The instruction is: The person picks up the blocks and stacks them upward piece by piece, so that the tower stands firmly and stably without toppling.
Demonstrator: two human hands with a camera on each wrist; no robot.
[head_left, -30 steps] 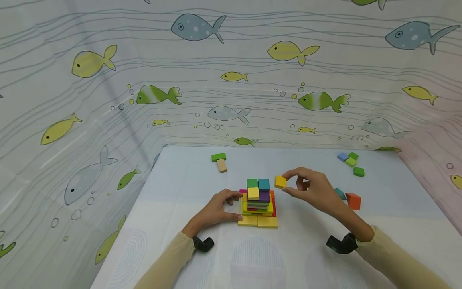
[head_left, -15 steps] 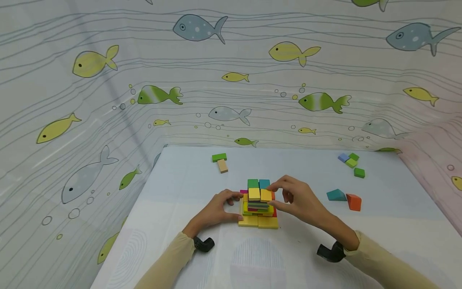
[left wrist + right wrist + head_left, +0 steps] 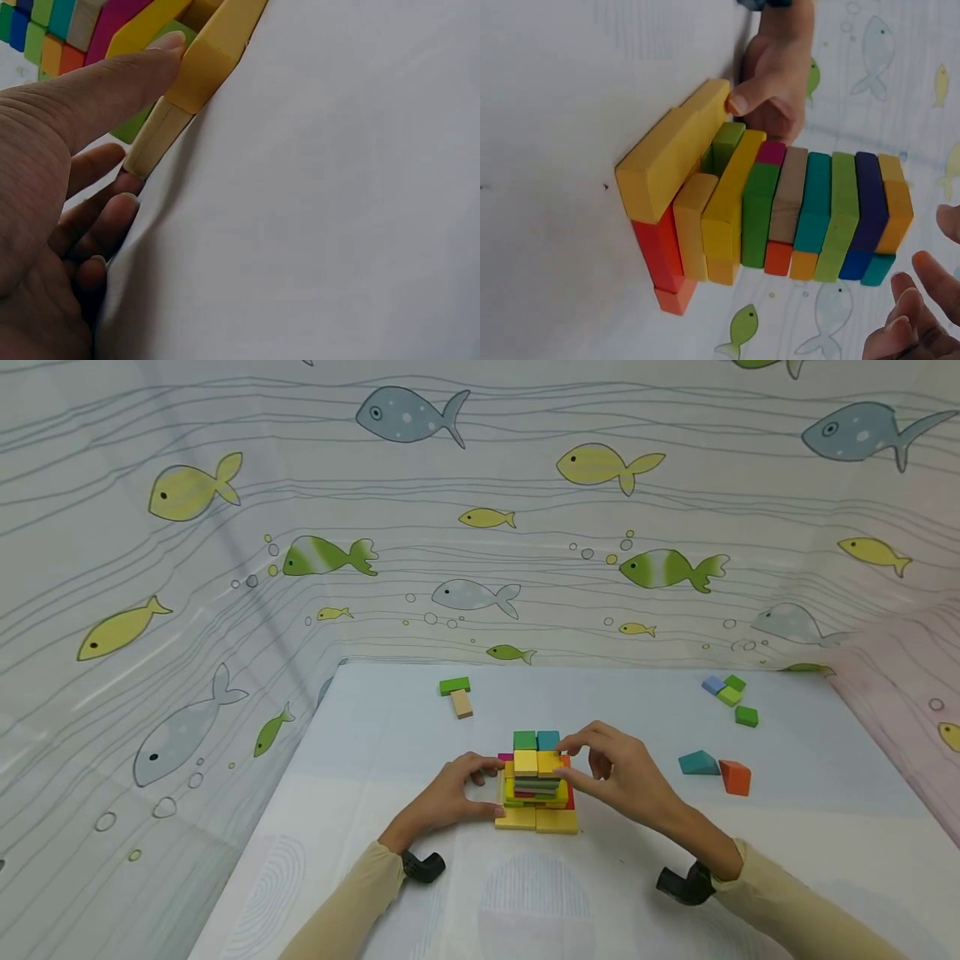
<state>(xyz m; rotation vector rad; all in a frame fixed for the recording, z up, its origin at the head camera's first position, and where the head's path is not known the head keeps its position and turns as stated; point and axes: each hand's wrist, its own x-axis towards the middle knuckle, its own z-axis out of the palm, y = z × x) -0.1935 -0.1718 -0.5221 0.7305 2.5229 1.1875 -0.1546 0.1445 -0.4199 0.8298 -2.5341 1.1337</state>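
Note:
A tower of colored building blocks stands mid-table on a base of yellow and red blocks. My left hand holds the base's left side, thumb at the front and fingers behind. In the left wrist view, the thumb lies against a yellow block and a fingertip touches a pale block. On top, a yellow block sits beside a paler yellow block, in front of a green block and a teal block. My right hand is beside the top; the right wrist view shows its fingers apart from the blocks.
A teal triangular block and an orange-red block lie to the right. Farther back are several green blocks with a blue block. A green block and a tan block lie back left.
My right hand has moved left with the yellow block, set it on the tower's top front right, beside the paler one, and loosened its fingers. My left hand has stayed at the base.

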